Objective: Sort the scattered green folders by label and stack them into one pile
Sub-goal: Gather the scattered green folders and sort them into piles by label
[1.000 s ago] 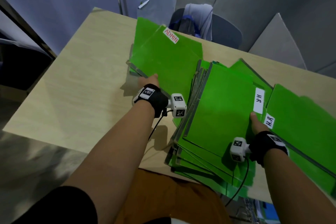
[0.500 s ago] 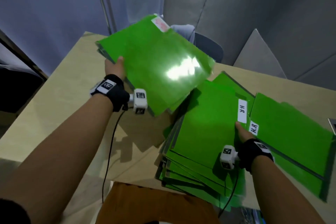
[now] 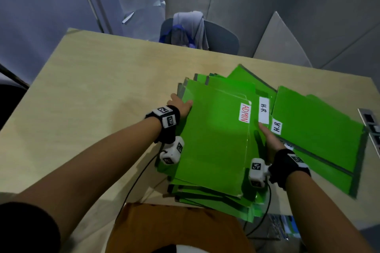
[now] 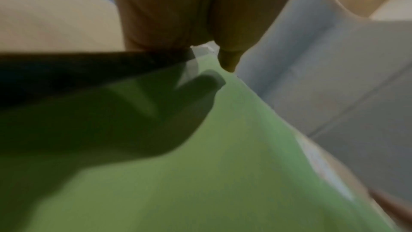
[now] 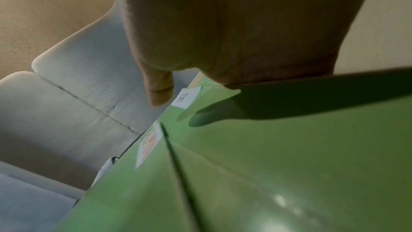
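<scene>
Left hand (image 3: 181,106) grips the thin, glossy, probably slippery ADMIN folder (image 3: 213,139) at its nine o'clock edge; right hand (image 3: 270,139) rests flat, fingers straight.

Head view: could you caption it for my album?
Left hand lays ADMIN folder on the green pile; right hand rests beside it.

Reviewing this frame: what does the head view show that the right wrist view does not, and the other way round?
Only the head view shows the left hand gripping the left edge of the ADMIN folder, the second H.R folder lying to the right, the table and the chair behind it. Only the right wrist view shows the right hand close from beneath, its thumb raised just off the green surface. Both share the ADMIN label, the H.R label next to it, and the right hand on the pile.
</scene>
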